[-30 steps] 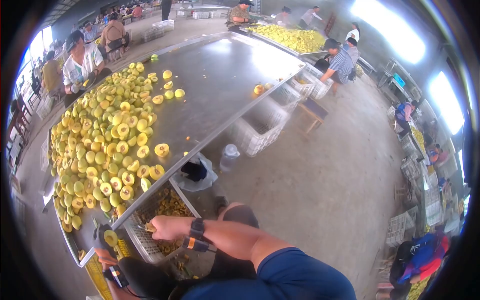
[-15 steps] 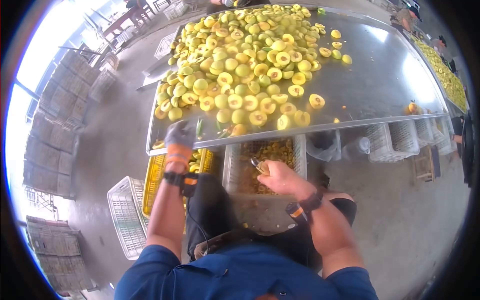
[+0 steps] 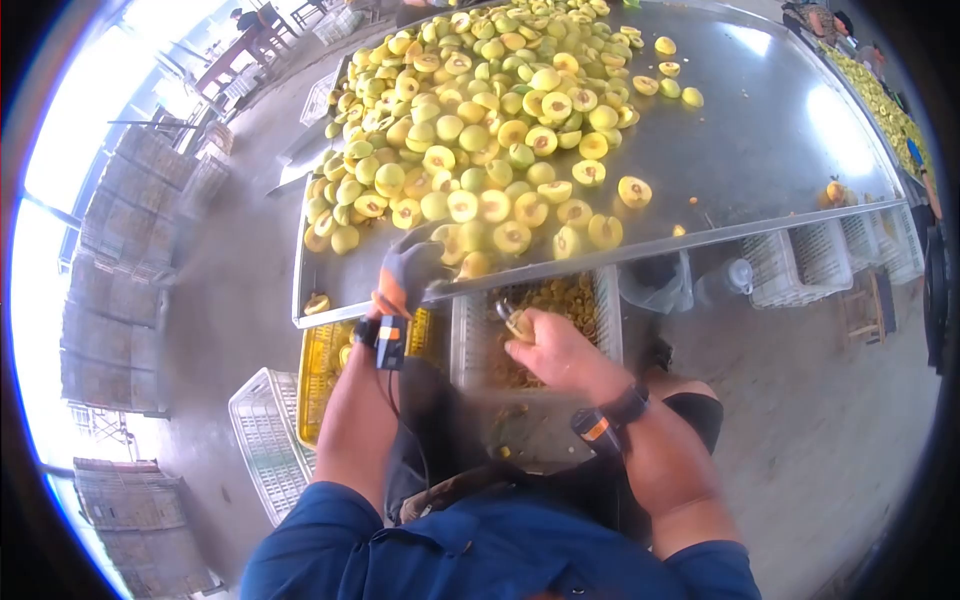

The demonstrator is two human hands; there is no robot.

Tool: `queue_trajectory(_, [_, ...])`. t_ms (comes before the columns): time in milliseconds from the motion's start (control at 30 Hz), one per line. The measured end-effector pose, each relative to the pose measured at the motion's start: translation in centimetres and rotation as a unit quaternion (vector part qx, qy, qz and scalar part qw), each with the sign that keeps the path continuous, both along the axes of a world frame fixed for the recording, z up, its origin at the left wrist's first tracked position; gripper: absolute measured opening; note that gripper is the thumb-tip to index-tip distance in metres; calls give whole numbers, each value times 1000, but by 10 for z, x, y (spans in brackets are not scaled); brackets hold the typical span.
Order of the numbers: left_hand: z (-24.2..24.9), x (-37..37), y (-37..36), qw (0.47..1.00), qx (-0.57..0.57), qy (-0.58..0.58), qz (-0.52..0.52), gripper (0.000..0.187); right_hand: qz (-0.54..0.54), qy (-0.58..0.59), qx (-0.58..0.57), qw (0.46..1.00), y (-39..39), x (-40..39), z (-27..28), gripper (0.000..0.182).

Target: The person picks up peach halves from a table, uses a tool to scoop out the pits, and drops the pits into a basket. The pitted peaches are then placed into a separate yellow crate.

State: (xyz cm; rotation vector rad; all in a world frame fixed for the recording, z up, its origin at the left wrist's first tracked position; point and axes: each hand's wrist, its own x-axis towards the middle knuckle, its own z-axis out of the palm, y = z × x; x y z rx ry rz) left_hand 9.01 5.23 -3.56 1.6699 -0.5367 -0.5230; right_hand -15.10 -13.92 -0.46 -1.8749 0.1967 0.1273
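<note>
My left hand (image 3: 408, 272), in a grey and orange glove, is over the near edge of the metal table (image 3: 720, 150), beside the closest fruit halves. Its fingers are blurred and curl toward the fruit (image 3: 462, 206); whether they hold a piece is unclear. The heap of yellow-green halved fruit covers the table's left part, several showing brown centres. My bare right hand (image 3: 550, 345) is wrapped round a small tool (image 3: 514, 318) with a metal tip, above a white crate (image 3: 610, 310) with brownish pieces inside.
A yellow crate (image 3: 310, 400) and a white crate (image 3: 262, 430) stand at the lower left. More white crates (image 3: 790, 268) sit under the table's right side. Stacked crates (image 3: 115, 330) line the far left. Other people (image 3: 818, 20) are at the upper right.
My left hand has moved right along the table edge, toward the fruit. My right hand keeps its grip on the tool and has shifted slightly left. The view has tilted a little.
</note>
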Motion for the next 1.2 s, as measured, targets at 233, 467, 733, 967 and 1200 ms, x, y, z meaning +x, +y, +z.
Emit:
queue_trajectory(233, [19, -79, -15, 953, -167, 248, -53, 65, -54, -40, 17, 998, 4, 7, 4, 30])
queue_trajectory(467, [25, -107, -28, 951, -169, 255, -48, 45, -80, -74, -31, 994, 2, -1, -2, 29])
queue_trajectory(733, [23, -116, -33, 993, -9, -94, -73, 35, -98, -83, -46, 991, 3, -4, 6, 26])
queue_trajectory(967, [1, -109, -28, 993, 7, -88, -79, 30, -160, -187, -11, 969, 1, 3, 4, 22])
queue_trajectory(1200, [9, -136, -44, 920, 75, -384, -9, 40, -159, -168, -3, 973, 4, 7, -8, 22])
